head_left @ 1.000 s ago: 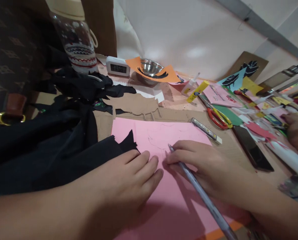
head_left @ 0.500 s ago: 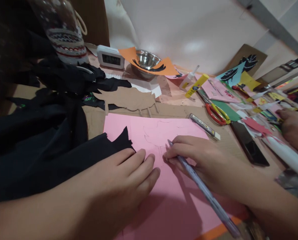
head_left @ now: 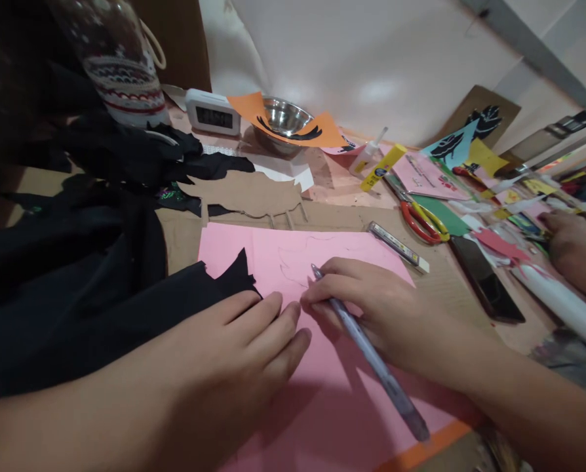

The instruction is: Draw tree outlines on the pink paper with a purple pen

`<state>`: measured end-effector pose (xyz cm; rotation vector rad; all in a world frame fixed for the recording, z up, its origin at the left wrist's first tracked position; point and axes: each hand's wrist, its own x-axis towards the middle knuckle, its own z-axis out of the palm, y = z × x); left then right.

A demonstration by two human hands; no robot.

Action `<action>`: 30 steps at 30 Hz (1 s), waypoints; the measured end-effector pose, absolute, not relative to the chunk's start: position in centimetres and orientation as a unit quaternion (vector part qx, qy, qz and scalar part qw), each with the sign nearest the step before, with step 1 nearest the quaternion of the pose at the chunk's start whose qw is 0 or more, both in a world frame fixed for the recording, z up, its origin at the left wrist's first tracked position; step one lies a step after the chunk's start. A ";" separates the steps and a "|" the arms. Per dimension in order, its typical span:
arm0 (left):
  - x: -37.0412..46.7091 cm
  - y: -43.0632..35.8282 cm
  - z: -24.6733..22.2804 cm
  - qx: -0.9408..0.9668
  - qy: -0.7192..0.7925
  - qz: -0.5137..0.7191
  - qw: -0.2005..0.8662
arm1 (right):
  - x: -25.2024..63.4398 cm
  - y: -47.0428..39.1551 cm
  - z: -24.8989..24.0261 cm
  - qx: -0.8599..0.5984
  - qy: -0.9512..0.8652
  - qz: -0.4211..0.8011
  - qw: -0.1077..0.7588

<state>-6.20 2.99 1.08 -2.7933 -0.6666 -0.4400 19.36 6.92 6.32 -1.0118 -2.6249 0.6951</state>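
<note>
Since the earlier frame, our right hand (head_left: 376, 298) has shifted nearer our left, carrying the pen (head_left: 374, 360) with it, so its tip now points just beside the faint outline (head_left: 293, 279). Its fingers are closed around the pen near the tip; we cannot tell whether the point is touching the pink paper (head_left: 327, 400). Our left hand (head_left: 238, 357) lies palm-down, holding no tool, its fingers together and gently curled on the sheet, at the edge of the black cloth (head_left: 199, 314). The paper lies below both hands, with the cardboard cutout (head_left: 248, 193) just beyond its far edge and the clear case (head_left: 396, 246) by its far right corner.

For clean lines, we should press lightly, steady the sheet with our left fingers and keep them out of the tip's path. The loose cloth looks worth easing back, since it covers part of the paper and could drag.
</note>
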 end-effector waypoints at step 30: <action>-7.1 3.0 1.7 -0.965 -0.206 -0.155 0.053 | 18.8 7.3 6.0 -0.372 -0.890 0.216 0.151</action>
